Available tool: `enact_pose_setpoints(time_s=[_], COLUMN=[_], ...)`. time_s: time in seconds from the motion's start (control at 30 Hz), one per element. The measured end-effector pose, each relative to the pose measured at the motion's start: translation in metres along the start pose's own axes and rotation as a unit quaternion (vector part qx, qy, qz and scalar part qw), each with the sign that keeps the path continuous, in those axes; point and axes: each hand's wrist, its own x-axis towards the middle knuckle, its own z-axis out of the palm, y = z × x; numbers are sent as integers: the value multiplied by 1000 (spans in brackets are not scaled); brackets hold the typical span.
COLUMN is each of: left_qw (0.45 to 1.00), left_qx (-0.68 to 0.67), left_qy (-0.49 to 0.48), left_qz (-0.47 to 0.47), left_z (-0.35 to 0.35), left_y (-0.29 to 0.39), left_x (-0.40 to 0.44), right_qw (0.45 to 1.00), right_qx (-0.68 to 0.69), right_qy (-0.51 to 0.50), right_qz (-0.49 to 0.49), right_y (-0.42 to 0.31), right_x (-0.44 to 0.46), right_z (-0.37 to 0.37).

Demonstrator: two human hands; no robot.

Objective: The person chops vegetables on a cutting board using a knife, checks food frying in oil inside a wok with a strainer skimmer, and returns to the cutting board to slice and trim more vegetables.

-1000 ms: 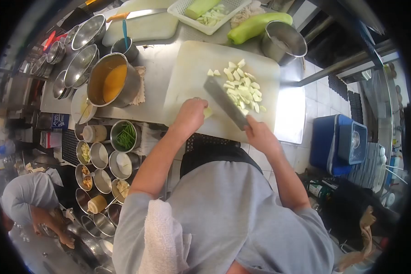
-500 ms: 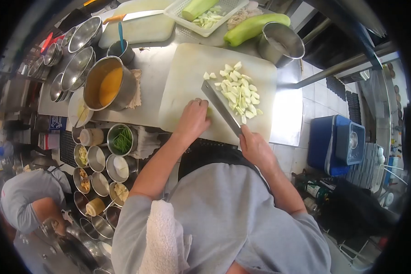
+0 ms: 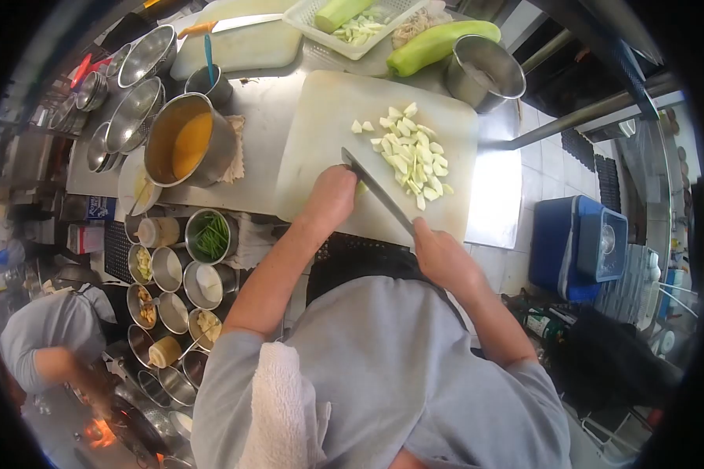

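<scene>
A: Your right hand (image 3: 444, 254) is closed round the handle end of a long, grey steel knife (image 3: 378, 186), just off the near edge of the white plastic cutting board (image 3: 317, 109).

B: Noted. The blade runs obliquely over the board toward its left side, tip beside your left hand (image 3: 333, 191). Contact between tip and knuckles: cannot tell.

A: State of that left hand?

B: Your fingers are curled, knuckles up, over the board near its near left corner. A pale green vegetable piece (image 3: 360, 187) shows between your hand and the blade. Mostly covered; I cannot tell whether you pinch it or press it down.

A: Cut material?

B: A loose heap of pale green, angular vegetable chunks (image 3: 411, 152) lies on your board toward its right edge, right of the blade. A few sit slightly apart on the heap's left.

A: On your brushed steel tabletop (image 3: 262, 102), beyond the board's far edge: a white perforated plastic basket (image 3: 321, 38) and a long, smooth, light green gourd (image 3: 440, 48). Near the board's far right corner: a round steel pot (image 3: 465, 90).

B: Left of your board: a deep steel pan (image 3: 220, 147) of orange liquid, beside a beige cloth (image 3: 237, 152).
</scene>
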Motion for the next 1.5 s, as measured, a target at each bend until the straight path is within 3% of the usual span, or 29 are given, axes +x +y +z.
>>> enact_pose_setpoints(time_s=[0.1, 0.47, 0.77, 1.1, 1.2, 1.4, 1.5], left_qw=[1000, 999, 999, 994, 992, 995, 996], left_qx=[-2, 10, -35, 16, 34, -4, -14], left_qy=[8, -42, -19, -95, -114, -99, -93], left_qz=[0, -26, 4, 58, 49, 8, 6], left_z=[-4, -6, -13, -23, -24, -28, -25], left_y=[3, -4, -10, -14, -17, -10, -17], left_x=[1, -5, -9, -19, -18, -22, -22], right_qw=[999, 1000, 1000, 996, 999, 998, 1000], right_qx=[-20, -7, -8, -29, -23, -42, -22], right_qy=[40, -3, 8, 61, -10, 35, -12], right_qz=[-31, -3, -5, -55, -20, -25, -10], right_y=[5, -10, -19, -3, -21, -13, -26], right_x=[32, 11, 10, 22, 8, 33, 17], right_z=[21, 4, 3, 21, 2, 22, 5])
